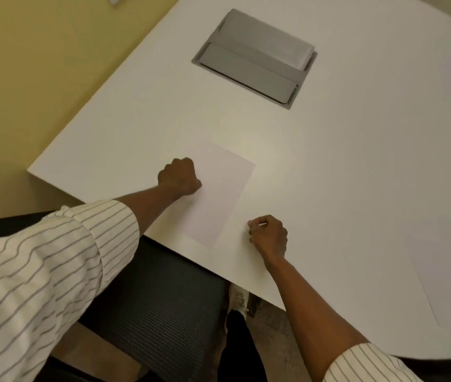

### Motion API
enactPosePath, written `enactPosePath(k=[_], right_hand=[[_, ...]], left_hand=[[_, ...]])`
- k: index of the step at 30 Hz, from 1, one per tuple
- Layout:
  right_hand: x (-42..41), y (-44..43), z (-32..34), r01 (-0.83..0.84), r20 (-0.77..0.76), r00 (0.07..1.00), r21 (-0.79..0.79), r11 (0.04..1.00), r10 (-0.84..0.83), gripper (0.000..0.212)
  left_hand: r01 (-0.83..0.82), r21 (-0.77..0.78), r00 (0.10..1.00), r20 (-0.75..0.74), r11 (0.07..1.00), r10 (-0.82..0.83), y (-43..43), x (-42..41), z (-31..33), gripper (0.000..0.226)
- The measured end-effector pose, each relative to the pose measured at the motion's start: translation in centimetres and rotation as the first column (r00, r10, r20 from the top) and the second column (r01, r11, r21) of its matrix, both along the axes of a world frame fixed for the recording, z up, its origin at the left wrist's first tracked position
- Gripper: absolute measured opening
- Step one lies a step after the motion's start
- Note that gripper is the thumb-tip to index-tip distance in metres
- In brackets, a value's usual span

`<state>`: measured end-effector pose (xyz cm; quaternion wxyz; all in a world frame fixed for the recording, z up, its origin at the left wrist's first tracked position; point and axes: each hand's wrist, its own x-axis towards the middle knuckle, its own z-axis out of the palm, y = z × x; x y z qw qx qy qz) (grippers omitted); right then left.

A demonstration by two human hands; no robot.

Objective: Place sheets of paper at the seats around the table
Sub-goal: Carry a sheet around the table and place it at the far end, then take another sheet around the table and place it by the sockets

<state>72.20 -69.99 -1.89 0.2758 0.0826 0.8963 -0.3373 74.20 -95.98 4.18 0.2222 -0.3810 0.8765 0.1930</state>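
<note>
A white sheet of paper [220, 194] lies flat on the white table [342, 161], close to the near edge in front of a dark chair seat [160, 307]. My left hand [180, 176] is a closed fist resting on the sheet's left edge. My right hand [269, 235] is curled shut on the table just right of the sheet's near corner; whether its fingertips pinch the paper cannot be told. A second pale sheet [428, 268] lies on the table at the right, near the rounded edge.
A grey recessed cable box [254, 59] with hinged lids sits in the middle of the table. A yellow wall [39, 78] runs along the left. Below the table edge a white shoe [239, 299] and dark trouser leg show on the floor.
</note>
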Motion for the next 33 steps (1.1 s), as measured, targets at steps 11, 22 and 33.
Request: enactPosePath(k=[11, 22, 33], right_hand=[[5.8, 13.7, 8.2, 0.197, -0.121, 0.972, -0.066, 0.978, -0.203, 0.008], [18.9, 28.9, 7.8, 0.146, -0.041, 0.989, 0.101, 0.984, -0.143, 0.012], [35.3, 46.8, 3.8, 0.234, 0.076, 0.966, 0.138, 0.962, -0.246, 0.017]], left_hand=[[0.499, 0.134, 0.865, -0.022, 0.856, -0.500, 15.2, -0.1, 4.6, 0.053], [0.851, 0.241, 0.470, 0.043, 0.466, -0.881, 30.2, 5.5, 5.4, 0.046], [0.899, 0.280, 0.350, -0.004, 0.336, -0.937, 50.0, 19.1, 2.3, 0.037]])
